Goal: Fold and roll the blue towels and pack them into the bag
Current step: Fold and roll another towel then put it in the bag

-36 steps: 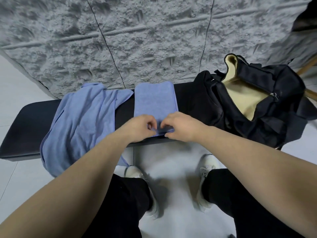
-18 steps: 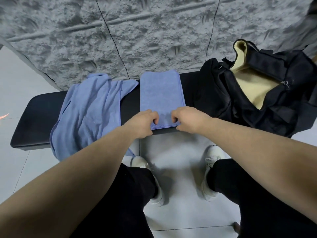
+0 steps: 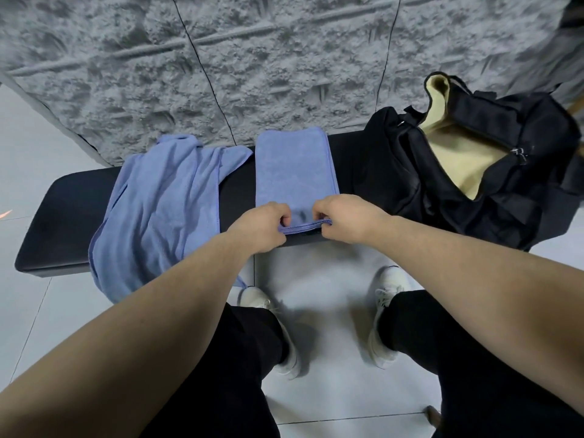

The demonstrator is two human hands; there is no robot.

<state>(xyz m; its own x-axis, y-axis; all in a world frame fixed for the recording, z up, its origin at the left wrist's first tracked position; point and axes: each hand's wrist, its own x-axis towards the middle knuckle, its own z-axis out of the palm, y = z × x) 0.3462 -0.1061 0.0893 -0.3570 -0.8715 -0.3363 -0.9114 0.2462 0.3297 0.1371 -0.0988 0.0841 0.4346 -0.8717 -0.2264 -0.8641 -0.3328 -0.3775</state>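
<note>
Head view, looking down at bench.

Folded towel: long narrow strip lying across the bench, far end near the wall, near end at the bench's front edge. Flat over most of its length.

My left hand: on the near left corner of the strip. Fingers curled in, pinching the hem between thumb and fingertips. Corner lifted slightly off the bench.

My right hand: on the near right corner. Fingers curled and pressed together, pinching the same hem. The hem runs as a thin raised band between the two hands, layered edges visible.

Loose towel: unfolded, rumpled, left of the strip on the bench. Its near part hangs over the front edge toward the floor. Its upper right corner lies just beside the strip's far left corner; cannot tell whether they touch.

Bag: black, right end of the bench, zip open, tan lining showing. No towel visible inside. Its left side lies near the strip, dark bench between them.

My shoes are on the tile below, apart.
</note>
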